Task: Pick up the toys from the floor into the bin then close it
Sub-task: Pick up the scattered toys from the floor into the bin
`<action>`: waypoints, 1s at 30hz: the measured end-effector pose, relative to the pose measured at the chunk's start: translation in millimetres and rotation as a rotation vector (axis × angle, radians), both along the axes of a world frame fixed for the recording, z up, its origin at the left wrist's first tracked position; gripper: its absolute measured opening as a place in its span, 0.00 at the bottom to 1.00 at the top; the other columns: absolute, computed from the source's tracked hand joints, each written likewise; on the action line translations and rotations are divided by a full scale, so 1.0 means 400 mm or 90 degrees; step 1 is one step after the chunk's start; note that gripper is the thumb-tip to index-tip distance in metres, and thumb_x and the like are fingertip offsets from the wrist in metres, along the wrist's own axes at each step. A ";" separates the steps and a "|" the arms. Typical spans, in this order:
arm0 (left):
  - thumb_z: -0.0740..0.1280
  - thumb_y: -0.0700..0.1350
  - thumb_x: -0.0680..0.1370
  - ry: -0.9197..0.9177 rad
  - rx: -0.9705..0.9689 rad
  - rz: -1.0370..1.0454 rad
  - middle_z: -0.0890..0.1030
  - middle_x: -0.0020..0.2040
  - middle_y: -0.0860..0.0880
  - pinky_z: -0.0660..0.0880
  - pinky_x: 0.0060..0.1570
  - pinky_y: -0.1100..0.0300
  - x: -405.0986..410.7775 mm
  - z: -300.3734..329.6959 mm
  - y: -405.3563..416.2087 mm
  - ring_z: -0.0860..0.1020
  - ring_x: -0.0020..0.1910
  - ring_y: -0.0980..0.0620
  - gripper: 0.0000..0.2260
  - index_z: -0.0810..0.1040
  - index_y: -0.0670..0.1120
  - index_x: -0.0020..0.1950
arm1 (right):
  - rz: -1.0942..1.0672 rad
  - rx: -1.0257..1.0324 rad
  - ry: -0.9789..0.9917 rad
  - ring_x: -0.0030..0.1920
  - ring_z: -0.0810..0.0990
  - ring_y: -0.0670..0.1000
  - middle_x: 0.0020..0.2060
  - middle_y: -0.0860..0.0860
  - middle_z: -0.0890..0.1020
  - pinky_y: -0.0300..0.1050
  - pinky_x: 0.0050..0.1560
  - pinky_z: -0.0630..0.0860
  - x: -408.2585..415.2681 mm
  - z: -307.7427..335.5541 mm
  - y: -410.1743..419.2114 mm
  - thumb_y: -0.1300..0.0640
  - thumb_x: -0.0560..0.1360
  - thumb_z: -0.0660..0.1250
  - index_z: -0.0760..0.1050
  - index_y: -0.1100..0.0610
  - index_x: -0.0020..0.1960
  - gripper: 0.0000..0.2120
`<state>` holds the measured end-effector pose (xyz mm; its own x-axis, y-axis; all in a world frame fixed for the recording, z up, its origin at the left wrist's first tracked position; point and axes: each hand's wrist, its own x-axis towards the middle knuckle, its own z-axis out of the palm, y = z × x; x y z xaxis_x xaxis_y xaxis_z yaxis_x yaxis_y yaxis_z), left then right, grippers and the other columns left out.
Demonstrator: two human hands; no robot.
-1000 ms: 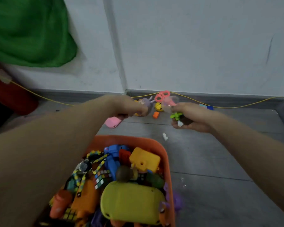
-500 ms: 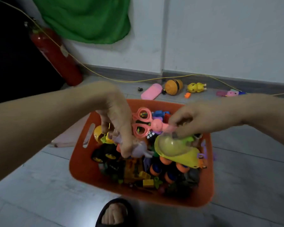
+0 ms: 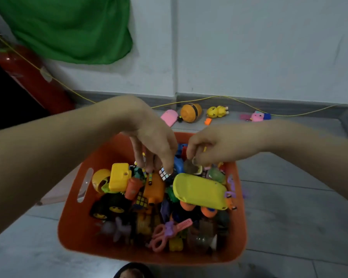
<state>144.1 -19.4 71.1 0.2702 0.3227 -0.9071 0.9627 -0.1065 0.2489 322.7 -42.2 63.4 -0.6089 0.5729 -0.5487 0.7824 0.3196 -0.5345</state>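
The orange bin stands on the grey floor below me, heaped with toys, among them a yellow-green car, a yellow block and pink scissors. My left hand hangs over the bin's far half, fingers pointing down and relaxed, holding nothing. My right hand hovers beside it with loosely curled fingers, nothing visibly in them. By the wall lie a pink flat toy, an orange round toy, a yellow figure, a small orange piece and a pink and blue toy.
A red fire extinguisher leans at the left under a green cloth. A yellow cord runs along the skirting. A pale pink flat panel lies left of the bin. My sandalled foot shows at the bottom edge.
Both hands carried toys from near the wall to over the bin and let them go. The pink scissors and the clear capsule now lie in the bin's near part.
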 end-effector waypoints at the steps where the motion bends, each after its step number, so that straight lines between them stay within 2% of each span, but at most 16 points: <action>1: 0.71 0.48 0.76 -0.032 0.054 0.004 0.81 0.41 0.47 0.80 0.37 0.59 0.023 -0.010 0.020 0.82 0.37 0.52 0.08 0.76 0.45 0.48 | -0.048 0.021 0.009 0.41 0.84 0.49 0.44 0.51 0.84 0.46 0.45 0.81 0.027 -0.013 0.028 0.53 0.76 0.67 0.79 0.52 0.53 0.07; 3: 0.69 0.47 0.77 -0.129 0.184 0.033 0.81 0.39 0.47 0.79 0.35 0.60 0.077 -0.030 0.060 0.81 0.36 0.52 0.07 0.75 0.45 0.49 | -0.170 0.083 0.028 0.39 0.84 0.51 0.42 0.54 0.84 0.46 0.39 0.81 0.092 -0.050 0.088 0.57 0.76 0.66 0.79 0.56 0.51 0.06; 5: 0.68 0.45 0.78 -0.207 0.294 0.066 0.81 0.40 0.47 0.79 0.35 0.59 0.141 -0.057 0.101 0.81 0.36 0.51 0.06 0.74 0.44 0.50 | -0.317 0.138 0.045 0.41 0.81 0.53 0.45 0.55 0.82 0.46 0.38 0.78 0.163 -0.096 0.142 0.59 0.76 0.66 0.78 0.59 0.52 0.07; 7: 0.68 0.47 0.77 -0.231 0.403 0.083 0.83 0.46 0.45 0.79 0.43 0.57 0.200 -0.093 0.147 0.82 0.45 0.47 0.08 0.75 0.45 0.53 | -0.432 0.223 0.013 0.46 0.79 0.53 0.49 0.54 0.81 0.43 0.41 0.72 0.238 -0.151 0.183 0.57 0.74 0.68 0.77 0.57 0.53 0.09; 9: 0.64 0.51 0.79 -0.215 0.484 0.092 0.80 0.59 0.45 0.74 0.55 0.56 0.263 -0.126 0.176 0.78 0.58 0.45 0.15 0.75 0.46 0.62 | -0.497 0.259 -0.029 0.52 0.77 0.54 0.52 0.53 0.79 0.40 0.44 0.66 0.309 -0.203 0.210 0.56 0.74 0.68 0.76 0.56 0.59 0.14; 11: 0.57 0.53 0.83 -0.185 0.481 0.073 0.74 0.69 0.44 0.67 0.61 0.56 0.323 -0.152 0.196 0.71 0.67 0.43 0.20 0.69 0.46 0.72 | -0.516 0.240 -0.061 0.58 0.75 0.56 0.59 0.56 0.77 0.40 0.47 0.65 0.368 -0.252 0.225 0.55 0.75 0.68 0.72 0.55 0.67 0.21; 13: 0.51 0.52 0.84 -0.142 0.449 0.030 0.67 0.74 0.41 0.64 0.64 0.55 0.380 -0.185 0.220 0.65 0.71 0.41 0.23 0.61 0.44 0.77 | -0.518 0.207 -0.109 0.65 0.72 0.58 0.68 0.58 0.71 0.44 0.56 0.68 0.419 -0.303 0.242 0.52 0.76 0.68 0.64 0.54 0.74 0.29; 16: 0.52 0.56 0.83 -0.102 0.421 0.043 0.58 0.78 0.40 0.58 0.72 0.49 0.424 -0.255 0.286 0.57 0.76 0.40 0.28 0.52 0.47 0.80 | -0.523 0.181 -0.135 0.71 0.67 0.60 0.74 0.58 0.63 0.49 0.67 0.65 0.481 -0.368 0.285 0.48 0.76 0.67 0.57 0.51 0.78 0.34; 18: 0.54 0.59 0.81 -0.054 0.403 0.058 0.51 0.80 0.41 0.55 0.74 0.46 0.421 -0.320 0.335 0.53 0.78 0.39 0.32 0.46 0.49 0.81 | -0.528 0.177 -0.132 0.71 0.67 0.60 0.74 0.58 0.61 0.50 0.68 0.65 0.504 -0.401 0.315 0.46 0.76 0.68 0.56 0.49 0.78 0.36; 21: 0.56 0.65 0.78 0.034 0.399 0.070 0.45 0.80 0.43 0.54 0.73 0.40 0.429 -0.408 0.409 0.49 0.78 0.37 0.39 0.39 0.53 0.80 | -0.553 0.181 -0.111 0.70 0.68 0.60 0.74 0.58 0.60 0.50 0.68 0.66 0.549 -0.461 0.386 0.44 0.74 0.69 0.56 0.45 0.78 0.37; 25: 0.62 0.65 0.76 0.054 0.419 0.058 0.43 0.80 0.43 0.56 0.73 0.41 0.452 -0.471 0.494 0.49 0.78 0.37 0.44 0.37 0.54 0.80 | -0.552 0.165 -0.115 0.71 0.65 0.64 0.73 0.60 0.56 0.52 0.69 0.65 0.581 -0.539 0.484 0.38 0.72 0.68 0.56 0.44 0.78 0.38; 28: 0.64 0.64 0.76 0.048 0.428 0.013 0.46 0.80 0.42 0.58 0.72 0.44 0.473 -0.511 0.542 0.52 0.77 0.38 0.43 0.39 0.53 0.80 | -0.508 0.160 -0.172 0.74 0.57 0.66 0.76 0.62 0.51 0.58 0.72 0.62 0.588 -0.589 0.531 0.31 0.72 0.63 0.53 0.43 0.78 0.40; 30: 0.66 0.62 0.76 0.043 0.450 0.001 0.50 0.78 0.40 0.61 0.70 0.43 0.480 -0.544 0.570 0.56 0.74 0.35 0.42 0.43 0.54 0.80 | -0.502 0.180 -0.187 0.74 0.55 0.66 0.74 0.64 0.54 0.58 0.71 0.61 0.588 -0.620 0.554 0.31 0.72 0.63 0.56 0.43 0.77 0.38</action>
<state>336.2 208.7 -146.7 0.2202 0.8407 -0.4946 0.9738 -0.2191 0.0610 557.7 179.5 -184.6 0.1642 0.9040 -0.3946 0.9238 -0.2813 -0.2599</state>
